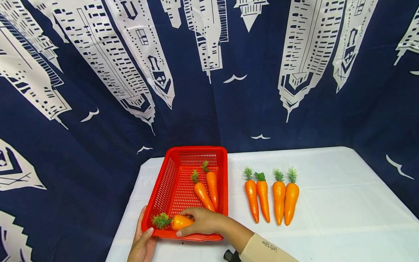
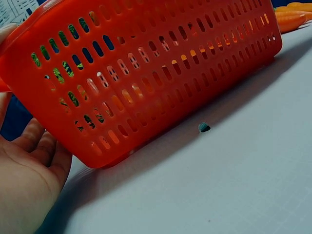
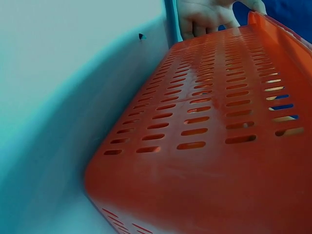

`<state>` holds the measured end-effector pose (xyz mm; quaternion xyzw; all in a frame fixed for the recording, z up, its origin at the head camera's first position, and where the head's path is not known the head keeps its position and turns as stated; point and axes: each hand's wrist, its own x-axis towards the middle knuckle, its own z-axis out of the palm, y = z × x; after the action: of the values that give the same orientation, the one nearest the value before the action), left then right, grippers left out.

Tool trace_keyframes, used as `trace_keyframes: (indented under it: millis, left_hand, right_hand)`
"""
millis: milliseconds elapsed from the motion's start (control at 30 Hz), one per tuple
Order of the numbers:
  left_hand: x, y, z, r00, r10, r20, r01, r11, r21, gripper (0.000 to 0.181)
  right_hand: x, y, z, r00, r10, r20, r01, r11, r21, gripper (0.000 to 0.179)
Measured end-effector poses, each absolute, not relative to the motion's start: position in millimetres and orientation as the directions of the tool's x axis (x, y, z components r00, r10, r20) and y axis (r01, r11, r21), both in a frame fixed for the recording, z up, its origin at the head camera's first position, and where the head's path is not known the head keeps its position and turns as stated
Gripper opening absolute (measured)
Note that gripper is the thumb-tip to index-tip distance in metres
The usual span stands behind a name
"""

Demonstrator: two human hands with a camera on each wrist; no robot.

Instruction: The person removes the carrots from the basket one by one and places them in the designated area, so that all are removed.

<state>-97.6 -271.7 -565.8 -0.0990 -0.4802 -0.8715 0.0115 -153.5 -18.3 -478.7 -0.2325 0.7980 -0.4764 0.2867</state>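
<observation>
A red perforated plastic basket stands on the white table. My left hand holds its near left corner, thumb on the rim and fingers against the outer wall, as the left wrist view also shows. Inside, at the near end, my right hand grips an orange carrot lying crosswise, its green leafy top pointing left; the palm hides the tapered end. Farther back in the basket lie two more carrots, one carrot left of the other carrot. In the right wrist view the basket wall hides the right hand.
Right of the basket, several carrots lie in a row on the white tablecloth, tops toward the back. A dark navy curtain with white buildings hangs behind. A small dark speck is beside the basket's near wall.
</observation>
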Motion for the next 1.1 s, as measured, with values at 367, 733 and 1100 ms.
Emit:
trace_keyframes:
  millis: [367, 733, 1100]
  left_hand:
    - [-98.1, -272.0, -568.1, -0.977, 0.083, 0.195, 0.118, -0.553, 0.825, 0.070]
    - [-98.8, -271.0, -567.7, -0.974, 0.088, 0.208, 0.120, -0.577, 0.808, 0.078]
    - [-99.3, -270.2, -567.4, -0.970, 0.088, 0.228, 0.137, -0.576, 0.806, 0.078]
  right_hand:
    - [-154.7, -17.1, -479.1, -0.720, -0.669, -0.185, -0.112, 0.375, -0.920, 0.037]
    - [-154.4, -16.2, -477.8, -0.731, -0.661, -0.171, -0.092, 0.344, -0.935, 0.033]
    - [-154.4, -12.7, -477.2, -0.773, -0.629, -0.088, -0.131, 0.294, -0.947, 0.037]
